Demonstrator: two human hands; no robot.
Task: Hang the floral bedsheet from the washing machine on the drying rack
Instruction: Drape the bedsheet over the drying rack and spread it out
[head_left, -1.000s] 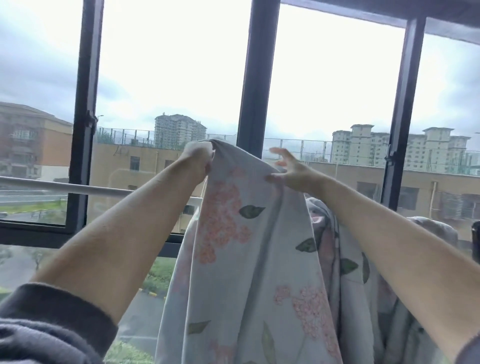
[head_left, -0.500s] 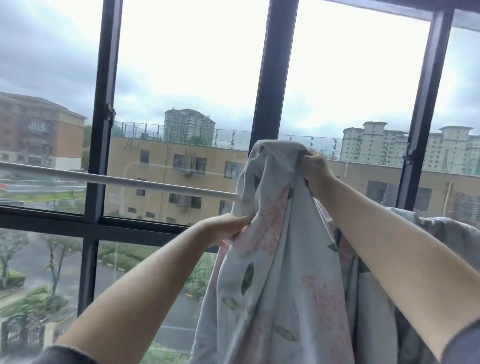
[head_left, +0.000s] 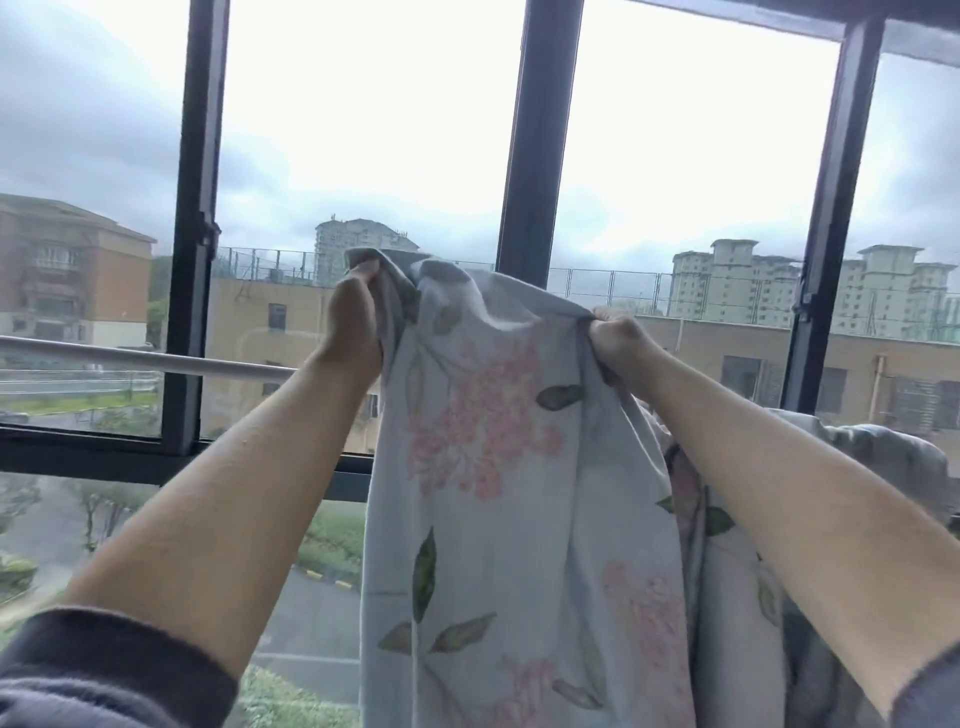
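Both fists clamped on the top edge of the pale blue floral cotton bedsheet (head_left: 493, 467), left hand (head_left: 353, 317) and right hand (head_left: 618, 338), holding it up in front of the white metal drying rail (head_left: 156, 361). Worry: it's heavy and bunched toward the rail's right end, so it could slide off lopsided.

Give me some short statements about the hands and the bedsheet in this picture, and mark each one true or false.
1. The left hand and the right hand both grip the top edge of the bedsheet. True.
2. The left hand is held lower than the right hand. False: it is higher.
3. The bedsheet shows blue stripes. False: it shows pink flowers and green leaves.
4. A pale rail runs behind the left forearm. True.
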